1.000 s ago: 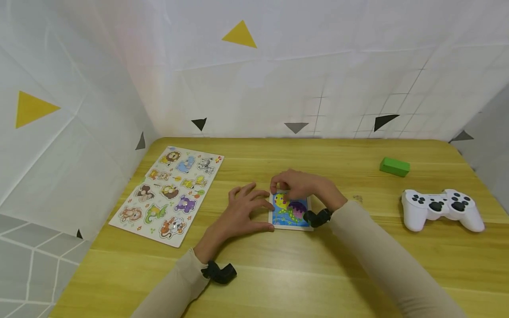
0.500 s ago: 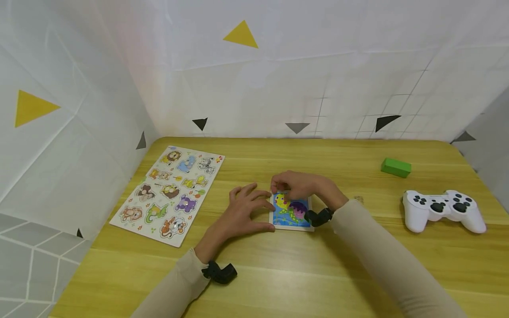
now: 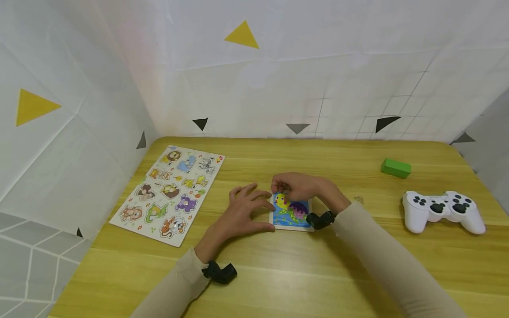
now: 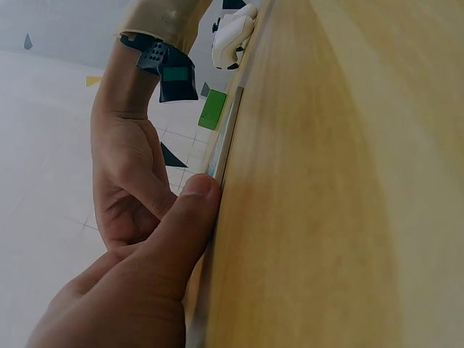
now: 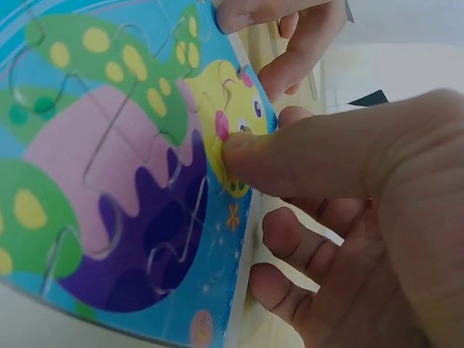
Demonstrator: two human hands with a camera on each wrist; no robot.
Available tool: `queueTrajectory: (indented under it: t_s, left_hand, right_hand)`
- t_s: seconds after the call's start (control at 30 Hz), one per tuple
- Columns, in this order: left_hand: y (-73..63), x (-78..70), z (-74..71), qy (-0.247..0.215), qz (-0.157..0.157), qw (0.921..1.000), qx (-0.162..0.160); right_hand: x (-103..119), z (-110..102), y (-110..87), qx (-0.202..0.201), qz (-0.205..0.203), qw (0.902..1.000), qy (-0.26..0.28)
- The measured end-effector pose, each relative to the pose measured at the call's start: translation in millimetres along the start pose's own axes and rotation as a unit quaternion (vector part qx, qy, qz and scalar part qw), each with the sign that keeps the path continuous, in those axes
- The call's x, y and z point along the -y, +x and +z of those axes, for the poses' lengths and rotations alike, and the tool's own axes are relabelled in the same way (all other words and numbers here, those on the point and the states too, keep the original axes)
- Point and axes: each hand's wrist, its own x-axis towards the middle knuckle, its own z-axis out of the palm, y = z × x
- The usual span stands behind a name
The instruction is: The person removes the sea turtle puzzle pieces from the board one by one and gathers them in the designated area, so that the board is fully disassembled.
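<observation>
A small jigsaw puzzle [image 3: 292, 217] of a yellow-headed, purple-shelled turtle lies in a pale frame at the middle of the table. My left hand [image 3: 247, 212] steadies its left side, fingers spread, thumb at the near corner. In the left wrist view that thumb [image 4: 190, 210] sits against the frame's thin edge. Over the top left of the puzzle, my right hand [image 3: 298, 185] bends its fingers at the far edge. Its thumb [image 5: 250, 156] presses on the yellow head, seen in the right wrist view; the index fingertip is mostly hidden behind it.
An animal peg puzzle board [image 3: 165, 194] lies at the table's left. On the right are a green block [image 3: 395, 168] and a white game controller [image 3: 441, 210]. A white patterned sheet [image 3: 254, 88] rises behind the wooden table [image 3: 270, 274].
Both hands stay at the puzzle almost unmoved. The right hand and wrist have shifted very slightly to the right.
</observation>
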Motion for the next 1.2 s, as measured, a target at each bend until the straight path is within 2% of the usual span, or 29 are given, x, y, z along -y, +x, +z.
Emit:
queueTrajectory:
  t_s: [0.27, 0.6, 0.8, 1.2]
  left_hand:
    - [0.0, -1.6, -0.7, -0.001, -0.001, 1.0000, 0.003]
    - [0.1, -2.5, -0.8, -0.011, -0.014, 0.9997, 0.016]
    - [-0.5, -2.4, -0.1, -0.012, -0.008, 0.9999, 0.009]
    - [-0.6, -2.3, -0.5, -0.012, -0.009, 0.9998, 0.009]
  right_hand:
    - [-7, 2, -5.7, -0.020, -0.035, 0.9992, 0.005]
    - [-19, 11, -7.8, -0.053, -0.043, 0.9949, 0.074]
    - [-18, 11, -9.9, -0.058, -0.039, 0.9911, 0.113]
    - [-23, 4, -16.5, -0.070, -0.003, 0.9904, 0.119]
